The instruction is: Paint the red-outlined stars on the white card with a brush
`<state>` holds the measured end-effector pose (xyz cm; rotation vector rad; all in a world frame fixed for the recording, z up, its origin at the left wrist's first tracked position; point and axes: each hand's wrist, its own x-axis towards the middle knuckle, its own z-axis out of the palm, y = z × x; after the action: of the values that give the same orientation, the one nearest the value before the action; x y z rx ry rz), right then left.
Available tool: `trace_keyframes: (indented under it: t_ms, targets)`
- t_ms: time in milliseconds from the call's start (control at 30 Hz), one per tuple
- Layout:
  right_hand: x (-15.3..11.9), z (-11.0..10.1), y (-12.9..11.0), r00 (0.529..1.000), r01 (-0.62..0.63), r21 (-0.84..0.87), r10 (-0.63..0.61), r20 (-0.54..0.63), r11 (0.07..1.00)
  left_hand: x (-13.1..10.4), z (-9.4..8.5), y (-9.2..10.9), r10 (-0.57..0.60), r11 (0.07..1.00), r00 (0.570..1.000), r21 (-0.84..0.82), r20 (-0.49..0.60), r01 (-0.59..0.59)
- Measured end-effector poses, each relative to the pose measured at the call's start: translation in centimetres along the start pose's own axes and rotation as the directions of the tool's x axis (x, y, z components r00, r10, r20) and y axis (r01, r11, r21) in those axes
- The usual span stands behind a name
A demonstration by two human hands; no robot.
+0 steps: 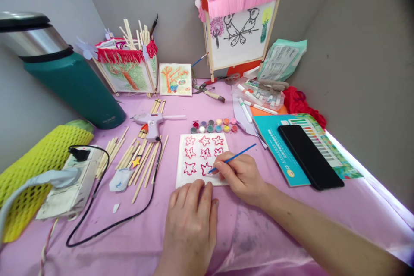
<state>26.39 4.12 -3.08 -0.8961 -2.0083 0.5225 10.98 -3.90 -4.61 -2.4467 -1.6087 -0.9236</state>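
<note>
Two bare hands on the purple-covered counter (249, 237). Left hand (190, 220): grip loose, fingers extended, pinching nothing, tips at the near edge of the white sheet (197, 159). Right hand (243, 177): grip narrow, closed on the slim blue brush (241, 154), tip at a lower star outline. Judged: brush light, stiff, best held low on the handle; sheet light, thin, prone to shift, best steadied by its margin. Beyond the sheet: paint pots (210, 129), two rows.

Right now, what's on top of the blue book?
The black phone lies on the blue book. I can't see the part of the cover under the phone.
</note>
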Motion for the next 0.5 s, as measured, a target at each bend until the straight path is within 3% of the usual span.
trace_keyframes:
  t_ms: [500]
  targets:
    - [-0.07,-0.05,-0.01,0.999,-0.032,-0.061,0.031,-0.031,0.998,0.20,-0.13,-0.01,0.009,1.000,1.000,0.003,-0.023,-0.009]
